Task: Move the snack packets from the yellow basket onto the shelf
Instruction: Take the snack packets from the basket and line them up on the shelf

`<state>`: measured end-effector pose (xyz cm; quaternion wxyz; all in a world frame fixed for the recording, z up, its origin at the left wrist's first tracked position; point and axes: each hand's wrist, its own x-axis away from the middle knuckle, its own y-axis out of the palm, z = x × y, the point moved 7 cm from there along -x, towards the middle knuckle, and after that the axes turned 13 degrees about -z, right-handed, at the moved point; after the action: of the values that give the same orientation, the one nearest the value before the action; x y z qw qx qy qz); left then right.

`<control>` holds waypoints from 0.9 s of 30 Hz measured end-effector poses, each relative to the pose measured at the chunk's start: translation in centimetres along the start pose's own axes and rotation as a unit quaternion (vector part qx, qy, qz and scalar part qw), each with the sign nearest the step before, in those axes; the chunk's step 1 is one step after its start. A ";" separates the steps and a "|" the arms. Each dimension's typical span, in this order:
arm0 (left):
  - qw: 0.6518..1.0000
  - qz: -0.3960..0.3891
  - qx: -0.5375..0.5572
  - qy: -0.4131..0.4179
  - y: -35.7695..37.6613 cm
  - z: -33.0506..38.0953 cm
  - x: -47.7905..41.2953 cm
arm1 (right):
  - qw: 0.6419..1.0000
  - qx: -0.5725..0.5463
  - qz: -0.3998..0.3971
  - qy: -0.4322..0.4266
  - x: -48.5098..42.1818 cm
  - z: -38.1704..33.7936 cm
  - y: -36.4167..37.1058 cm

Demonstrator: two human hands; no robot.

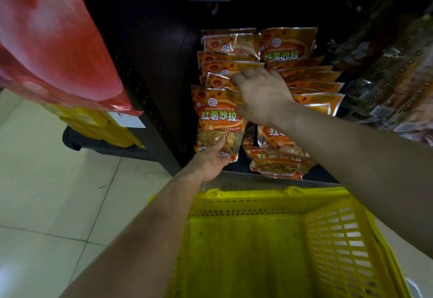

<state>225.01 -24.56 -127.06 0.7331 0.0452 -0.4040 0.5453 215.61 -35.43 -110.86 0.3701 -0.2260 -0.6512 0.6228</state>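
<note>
The yellow basket [328, 239] fills the view at 6 o'clock, its slotted walls and bare floor showing. Just beyond its far rim, at 12 o'clock, is the dark shelf [164, 51], stocked with orange snack packets in two rows. The left row [225, 63] stands upright, one packet behind another. The right row [311, 84] leans back in an overlapping fan, and at its near end two packets [278, 157] lie slumped by the shelf's front lip.

The front packet [218, 119] stands at the head of the left row, upright, with its label facing the camera, and both hands are on it. The left hand [210, 162] comes up from 7 o'clock and grips the packet's lower end, the thumb pressed flat on the clear window and the fingers hidden behind. The right hand [264, 96] reaches in from 4 o'clock, back of the hand up, wrist bent slightly down. Its fingers curl over the packet's top right corner, against the packet behind, and the thumb lies along the right edge. The fingertips are hidden. Both forearms are bare and stretched out over the basket.

At 10 o'clock a red plastic bag [58, 51] hangs, with yellow boxes [98, 124] on a low black stand beneath it. Dark-wrapped goods [386, 82] are stacked at 2 o'clock. Pale floor tiles [46, 192] show at 8 o'clock.
</note>
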 end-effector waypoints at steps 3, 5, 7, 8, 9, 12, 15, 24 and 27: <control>1.000 0.005 -0.001 -0.005 -0.4 -0.1 1.0 | 0.998 -0.041 0.041 -0.037 3.2 0.5 -1.1; 1.000 0.005 -0.006 -0.010 -0.5 -0.2 1.7 | 0.996 -0.071 -0.001 -0.047 5.1 0.9 -0.4; 1.000 0.005 -0.010 -0.007 -0.4 -0.1 2.6 | 0.993 -0.082 -0.070 -0.049 7.3 1.0 0.9; 1.000 0.006 -0.012 -0.005 -0.4 0.0 2.9 | 0.990 -0.074 -0.108 -0.042 8.3 1.1 1.6; 1.000 0.010 -0.014 -0.001 -0.4 0.1 3.4 | 0.988 -0.057 -0.139 -0.035 9.1 1.1 2.5; 1.000 0.026 -0.011 0.011 -1.1 0.2 4.4 | 0.978 0.004 -0.207 0.007 10.7 1.2 4.7; 0.999 0.046 -0.014 0.014 -2.0 -0.3 5.5 | 0.978 0.030 -0.206 0.029 10.4 0.8 5.3; 0.997 0.070 0.031 0.017 -2.9 -2.7 7.8 | 0.993 -0.043 -0.106 -0.005 5.1 -4.0 2.6; 0.998 0.055 0.034 0.027 -1.8 -2.5 7.3 | 0.994 -0.057 -0.096 -0.002 2.9 -5.3 3.0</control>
<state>228.47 -18.43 -123.40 0.7103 0.0328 -0.3676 0.5994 217.36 -29.45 -113.51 0.4133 -0.1824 -0.7051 0.5466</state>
